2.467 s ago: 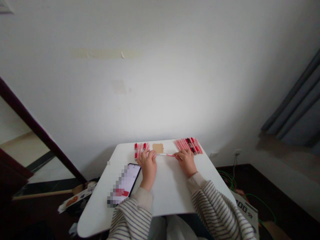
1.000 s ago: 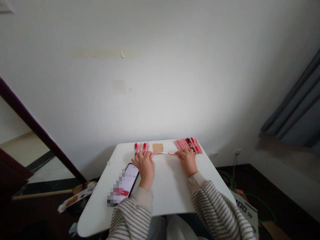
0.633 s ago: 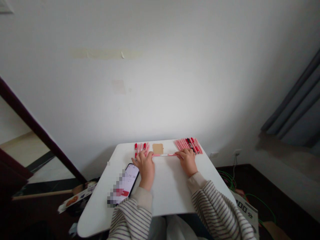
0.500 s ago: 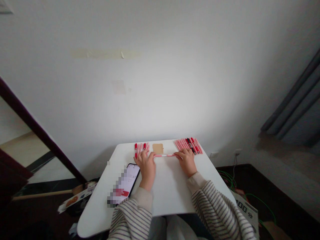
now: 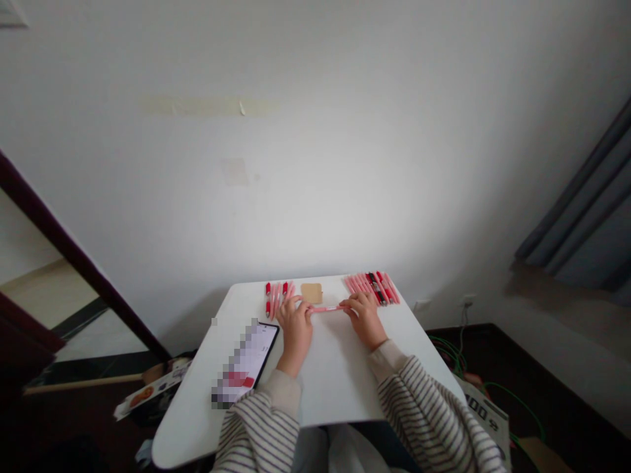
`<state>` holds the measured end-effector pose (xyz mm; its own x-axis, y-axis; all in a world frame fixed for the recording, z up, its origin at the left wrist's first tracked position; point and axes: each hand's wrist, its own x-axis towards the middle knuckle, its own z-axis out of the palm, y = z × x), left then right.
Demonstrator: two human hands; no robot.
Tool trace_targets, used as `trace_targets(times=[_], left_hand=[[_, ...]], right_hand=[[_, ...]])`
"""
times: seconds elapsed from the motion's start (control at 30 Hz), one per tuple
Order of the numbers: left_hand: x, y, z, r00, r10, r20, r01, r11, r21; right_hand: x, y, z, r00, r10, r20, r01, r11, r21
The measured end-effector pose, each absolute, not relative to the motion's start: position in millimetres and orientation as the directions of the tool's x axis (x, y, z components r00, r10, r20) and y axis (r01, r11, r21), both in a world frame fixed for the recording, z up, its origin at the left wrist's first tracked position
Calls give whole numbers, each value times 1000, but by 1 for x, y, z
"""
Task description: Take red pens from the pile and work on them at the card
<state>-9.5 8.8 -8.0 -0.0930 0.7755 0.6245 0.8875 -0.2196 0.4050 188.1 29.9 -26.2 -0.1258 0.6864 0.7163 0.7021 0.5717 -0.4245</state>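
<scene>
A slim pink pen (image 5: 324, 309) lies level between my two hands, above the middle of the white table (image 5: 335, 368). My left hand (image 5: 296, 328) pinches its left end, and my right hand (image 5: 365, 320) pinches the right end. A pale patch shows on the pen near my right fingertips; both ends are hidden by fingers. Left of my left hand is a group of pink and red pens (image 5: 274, 301), partly covered by it. A row of several pink pens (image 5: 357, 284), with red and black ones among them, lies just beyond my right hand.
A tan square pad (image 5: 311, 293) lies at the table's far side, between the pen groups. To the left, a phone (image 5: 251, 361) with a lit screen rests near my left forearm. The wall (image 5: 315, 164) stands right behind the table.
My left hand has shifted right, closer to my right hand. The white stretch in the pen's middle looks shorter, and more of the left pen group is uncovered.
</scene>
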Motion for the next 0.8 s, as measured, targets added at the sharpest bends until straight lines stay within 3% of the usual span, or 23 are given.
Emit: trace_targets(times=[0.3,0.57,0.8], left_hand=[[-11,13,-17,-82,805,587,900,-194,391],[-9,14,-15,-76,768,636,887,-240,395],[-10,15,-16,-102,771,629,891,-210,402]], right_hand=[[188,30,-25,-141,717,682,681,571,-459],[188,28,-27,-65,783,619,630,513,-583],[190,28,-25,-116,783,611,674,515,-530]])
